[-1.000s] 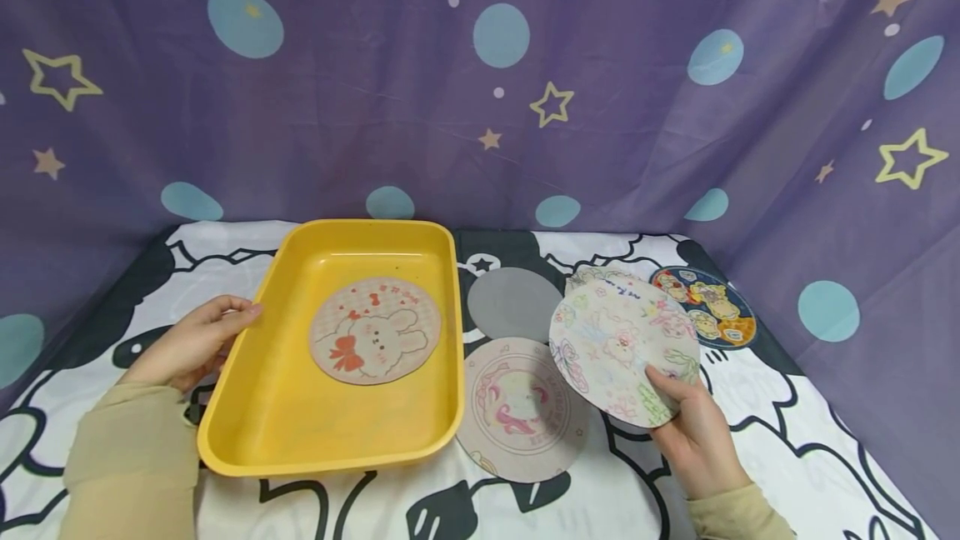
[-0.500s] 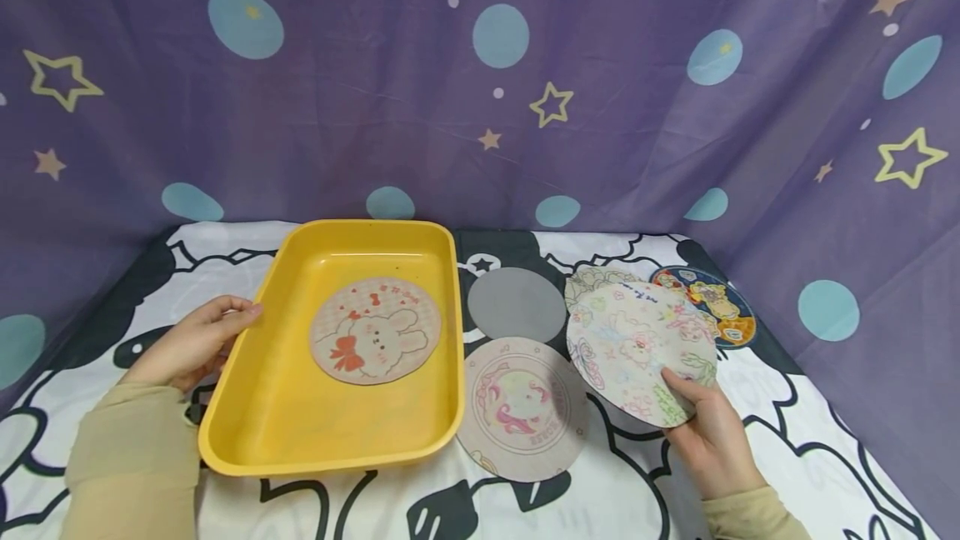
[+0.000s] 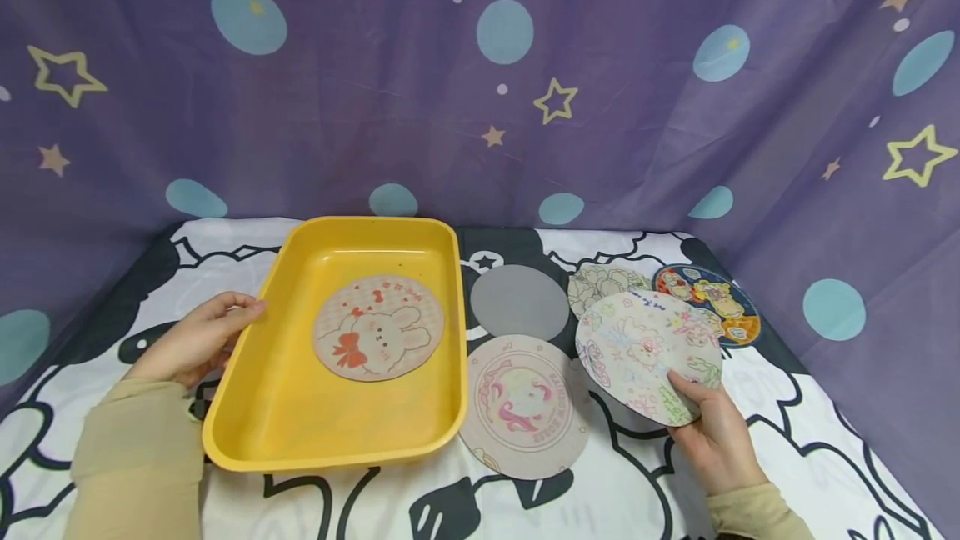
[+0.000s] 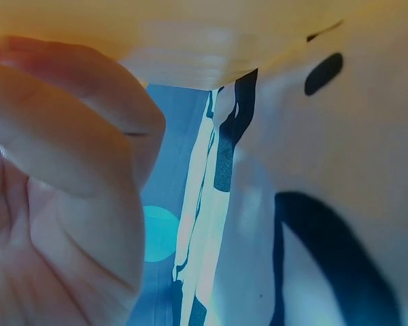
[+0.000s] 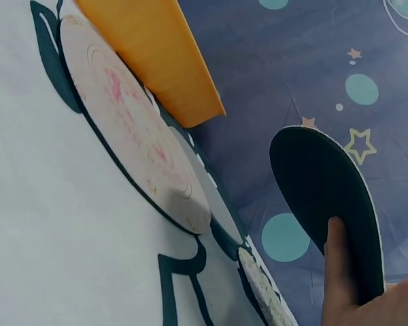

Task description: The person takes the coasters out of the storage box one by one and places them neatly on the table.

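My left hand point(image 3: 204, 333) grips the left rim of a yellow tray point(image 3: 330, 419), fingertips on its edge; the left wrist view catches the bent fingers point(image 4: 75, 136) up against the tray's underside. Inside the tray lies a pinkish round mat point(image 3: 382, 327) with a rabbit and red bow. On the right, a pale round mat point(image 3: 637, 348) with colourful doodles is held at its near edge by my right hand point(image 3: 716, 440), thumb on top. Its dark backing point(image 5: 319, 183) faces the right wrist camera. Raised off the cloth, it overlaps two other mats in the head view.
Right of the tray lie a plain grey round mat point(image 3: 520, 302) and a pink printed one point(image 3: 528, 411). Farther right are a leafy-patterned mat point(image 3: 600, 282) and a dark blue one point(image 3: 712, 294). A purple starry curtain point(image 3: 420, 107) hangs behind the black-and-white cloth point(image 3: 360, 515).
My right hand has shifted the doodled mat rightward, away from the grey and pink mats, exposing more of the leafy-patterned mat. The left hand keeps its place on the tray.
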`<action>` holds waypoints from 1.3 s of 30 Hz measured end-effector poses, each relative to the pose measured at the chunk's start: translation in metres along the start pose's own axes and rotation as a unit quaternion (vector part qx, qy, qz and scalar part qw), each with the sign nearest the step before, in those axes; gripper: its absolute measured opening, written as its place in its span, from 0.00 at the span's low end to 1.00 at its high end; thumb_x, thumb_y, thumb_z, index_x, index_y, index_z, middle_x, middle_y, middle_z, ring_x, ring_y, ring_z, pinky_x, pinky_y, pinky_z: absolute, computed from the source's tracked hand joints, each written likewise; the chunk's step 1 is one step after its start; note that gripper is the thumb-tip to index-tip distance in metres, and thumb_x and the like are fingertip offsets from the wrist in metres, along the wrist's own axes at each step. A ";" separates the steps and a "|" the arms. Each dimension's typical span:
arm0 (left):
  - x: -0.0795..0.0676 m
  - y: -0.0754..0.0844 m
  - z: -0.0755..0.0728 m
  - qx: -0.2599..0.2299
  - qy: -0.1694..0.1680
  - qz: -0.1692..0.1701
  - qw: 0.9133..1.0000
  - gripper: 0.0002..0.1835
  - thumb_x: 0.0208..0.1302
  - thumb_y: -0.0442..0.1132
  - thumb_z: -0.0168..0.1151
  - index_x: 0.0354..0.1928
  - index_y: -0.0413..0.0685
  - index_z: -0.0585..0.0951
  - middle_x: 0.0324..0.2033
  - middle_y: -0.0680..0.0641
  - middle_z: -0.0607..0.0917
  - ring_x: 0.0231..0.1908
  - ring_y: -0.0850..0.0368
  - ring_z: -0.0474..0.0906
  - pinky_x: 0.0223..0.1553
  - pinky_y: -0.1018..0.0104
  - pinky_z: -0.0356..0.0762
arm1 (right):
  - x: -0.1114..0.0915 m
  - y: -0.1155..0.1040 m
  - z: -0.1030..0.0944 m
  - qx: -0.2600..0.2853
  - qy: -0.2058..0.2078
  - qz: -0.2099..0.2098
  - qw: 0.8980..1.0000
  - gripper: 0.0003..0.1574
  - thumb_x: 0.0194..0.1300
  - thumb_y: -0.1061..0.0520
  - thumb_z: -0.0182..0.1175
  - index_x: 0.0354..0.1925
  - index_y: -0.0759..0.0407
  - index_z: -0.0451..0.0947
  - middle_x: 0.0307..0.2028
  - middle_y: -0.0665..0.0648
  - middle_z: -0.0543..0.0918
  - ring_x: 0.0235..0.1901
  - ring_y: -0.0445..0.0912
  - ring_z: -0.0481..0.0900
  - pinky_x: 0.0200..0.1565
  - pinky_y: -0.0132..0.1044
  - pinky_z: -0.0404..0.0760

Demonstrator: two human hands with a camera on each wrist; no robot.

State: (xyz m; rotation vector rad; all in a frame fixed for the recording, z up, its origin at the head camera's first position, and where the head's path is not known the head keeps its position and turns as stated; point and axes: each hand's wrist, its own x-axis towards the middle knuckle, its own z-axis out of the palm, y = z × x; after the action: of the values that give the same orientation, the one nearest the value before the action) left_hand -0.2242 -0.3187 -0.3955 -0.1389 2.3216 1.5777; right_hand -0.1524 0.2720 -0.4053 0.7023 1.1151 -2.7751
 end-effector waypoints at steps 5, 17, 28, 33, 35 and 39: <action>0.001 0.000 0.000 -0.002 -0.002 -0.003 1.000 0.27 0.76 0.58 0.46 0.57 0.40 0.60 0.33 0.55 0.84 0.31 0.59 0.84 0.32 0.61 0.83 | 0.003 -0.001 0.000 0.002 0.032 0.013 0.999 0.37 0.74 0.69 0.47 0.65 0.31 0.56 0.44 0.46 0.83 0.46 0.41 0.85 0.50 0.42 0.83; 0.001 0.001 -0.001 -0.005 -0.008 -0.001 1.000 0.27 0.77 0.57 0.45 0.58 0.40 0.60 0.35 0.54 0.84 0.32 0.59 0.84 0.34 0.61 0.84 | 0.013 -0.002 -0.007 -0.023 0.038 0.018 0.999 0.43 0.73 0.71 0.45 0.72 0.32 0.50 0.39 0.45 0.86 0.44 0.39 0.85 0.47 0.41 0.84; 0.000 0.001 -0.001 -0.006 -0.004 -0.004 1.000 0.29 0.75 0.59 0.47 0.58 0.41 0.60 0.35 0.53 0.84 0.33 0.58 0.84 0.35 0.60 0.84 | 0.020 0.000 -0.015 -0.069 0.058 0.021 0.996 0.40 0.73 0.69 0.47 0.69 0.31 0.54 0.36 0.43 0.87 0.42 0.37 0.85 0.46 0.38 0.84; -0.001 0.001 -0.001 -0.004 -0.004 -0.004 1.000 0.28 0.75 0.58 0.47 0.57 0.40 0.60 0.35 0.53 0.84 0.32 0.58 0.84 0.34 0.60 0.84 | 0.022 -0.001 -0.019 -0.081 0.054 0.027 0.995 0.35 0.73 0.69 0.48 0.63 0.32 0.59 0.35 0.42 0.87 0.41 0.37 0.85 0.45 0.37 0.84; -0.001 0.001 0.000 -0.003 -0.004 -0.004 1.000 0.28 0.76 0.58 0.46 0.58 0.40 0.59 0.34 0.54 0.84 0.32 0.59 0.84 0.34 0.61 0.84 | 0.022 -0.002 -0.020 -0.083 0.053 0.031 0.995 0.34 0.72 0.70 0.49 0.61 0.33 0.61 0.35 0.43 0.87 0.41 0.37 0.85 0.45 0.37 0.84; 0.000 0.001 0.000 -0.003 -0.004 -0.004 1.000 0.27 0.76 0.58 0.46 0.57 0.40 0.59 0.34 0.54 0.84 0.31 0.59 0.84 0.34 0.61 0.84 | 0.023 -0.003 -0.021 -0.093 0.053 0.036 0.994 0.33 0.72 0.69 0.50 0.60 0.33 0.61 0.34 0.43 0.87 0.40 0.38 0.85 0.45 0.37 0.84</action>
State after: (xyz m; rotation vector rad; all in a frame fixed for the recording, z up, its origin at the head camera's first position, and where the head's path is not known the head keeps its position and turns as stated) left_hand -0.2247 -0.3186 -0.3944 -0.1435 2.3072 1.5797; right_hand -0.1657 0.2910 -0.4268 0.8561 1.3193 -2.5592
